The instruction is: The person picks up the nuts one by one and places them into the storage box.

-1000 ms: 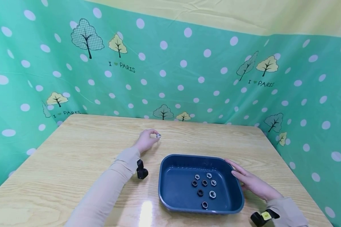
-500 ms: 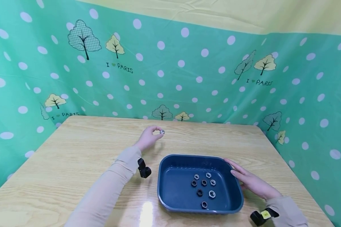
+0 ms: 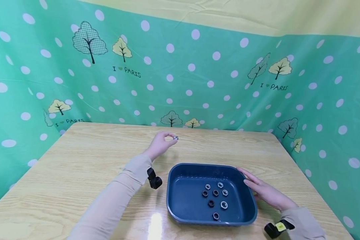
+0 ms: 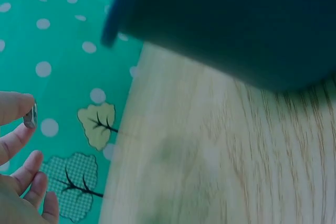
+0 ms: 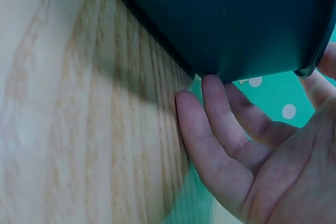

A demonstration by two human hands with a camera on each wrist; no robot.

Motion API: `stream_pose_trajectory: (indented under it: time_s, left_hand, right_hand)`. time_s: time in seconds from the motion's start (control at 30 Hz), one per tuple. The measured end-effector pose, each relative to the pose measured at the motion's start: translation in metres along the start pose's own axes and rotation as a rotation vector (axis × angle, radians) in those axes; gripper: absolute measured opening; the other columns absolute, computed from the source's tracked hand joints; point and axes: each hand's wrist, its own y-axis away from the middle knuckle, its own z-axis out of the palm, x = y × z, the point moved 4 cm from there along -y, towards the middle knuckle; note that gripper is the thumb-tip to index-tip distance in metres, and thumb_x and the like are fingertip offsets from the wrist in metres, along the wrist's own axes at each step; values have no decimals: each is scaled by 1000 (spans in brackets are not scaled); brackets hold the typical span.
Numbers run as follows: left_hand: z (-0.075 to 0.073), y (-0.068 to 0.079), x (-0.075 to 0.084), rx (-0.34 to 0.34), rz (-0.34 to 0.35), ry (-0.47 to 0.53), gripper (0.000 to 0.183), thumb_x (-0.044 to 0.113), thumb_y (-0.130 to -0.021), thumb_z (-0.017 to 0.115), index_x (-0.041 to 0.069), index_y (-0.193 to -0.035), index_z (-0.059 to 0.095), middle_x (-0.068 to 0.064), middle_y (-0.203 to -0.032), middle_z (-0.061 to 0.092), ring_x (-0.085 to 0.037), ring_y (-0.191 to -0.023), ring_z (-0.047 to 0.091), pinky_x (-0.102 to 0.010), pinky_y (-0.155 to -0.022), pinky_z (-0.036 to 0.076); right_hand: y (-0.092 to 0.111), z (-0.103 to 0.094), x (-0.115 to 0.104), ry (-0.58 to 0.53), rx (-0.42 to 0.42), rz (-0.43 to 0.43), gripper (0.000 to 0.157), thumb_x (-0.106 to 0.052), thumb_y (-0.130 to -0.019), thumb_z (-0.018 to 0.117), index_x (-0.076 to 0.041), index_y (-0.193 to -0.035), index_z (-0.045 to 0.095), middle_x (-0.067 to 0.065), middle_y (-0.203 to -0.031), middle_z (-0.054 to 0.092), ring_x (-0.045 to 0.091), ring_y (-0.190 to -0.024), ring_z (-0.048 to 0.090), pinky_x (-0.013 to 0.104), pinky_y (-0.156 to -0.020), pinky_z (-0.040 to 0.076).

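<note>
My left hand (image 3: 161, 144) pinches a small silver metal nut (image 3: 175, 137) between thumb and fingertip, raised over the table behind the bin. In the left wrist view the nut (image 4: 31, 115) shows edge-on, the other fingers loosely bent beneath it. A dark blue plastic bin (image 3: 183, 200) stands in front of me, several silver and dark hex nuts (image 3: 224, 205) spread over its floor. My right hand (image 3: 267, 193) holds the bin's right side, thumb over the rim. In the right wrist view its fingers (image 5: 215, 103) bend against the outer wall near the base.
The light wood table (image 3: 78, 173) reaches back to a green curtain (image 3: 156, 90) with white dots and printed trees. Each wrist carries a black camera, such as the left camera (image 3: 154, 180). Bare tabletop lies left of the bin.
My left hand has lifted the nut and moved slightly right and away from me. The right hand and the bin stay where they were.
</note>
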Motion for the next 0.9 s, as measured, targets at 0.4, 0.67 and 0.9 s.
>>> stream_pose_trajectory:
  time_s: [0.4, 0.67, 0.9]
  left_hand:
    - [3, 3, 22, 0, 53, 10, 21, 24, -87, 66, 6, -99, 65, -13, -125, 56, -30, -127, 45, -46, -109, 31]
    - [5, 9, 39, -18, 70, 40, 22, 24, -87, 67, 6, -100, 65, -13, -127, 54, -29, -128, 43, -47, -109, 31]
    - [10, 12, 50, -31, 91, 55, 20, 23, -87, 67, 7, -99, 66, -12, -126, 54, -30, -128, 44, -47, -108, 33]
  right_hand:
    - [0, 0, 0, 18, 54, 34, 61, -44, -101, 35, -23, -153, 12, 22, -157, 7, 54, -135, 23, 60, -89, 46]
    - [0, 0, 1, 12, 53, 34, 61, -44, -101, 35, -23, -153, 12, 22, -157, 6, 53, -135, 22, 59, -89, 47]
    - [2, 1, 0, 20, 53, 34, 61, -43, -101, 36, -23, -153, 12, 22, -157, 7, 53, -135, 23, 59, -90, 46]
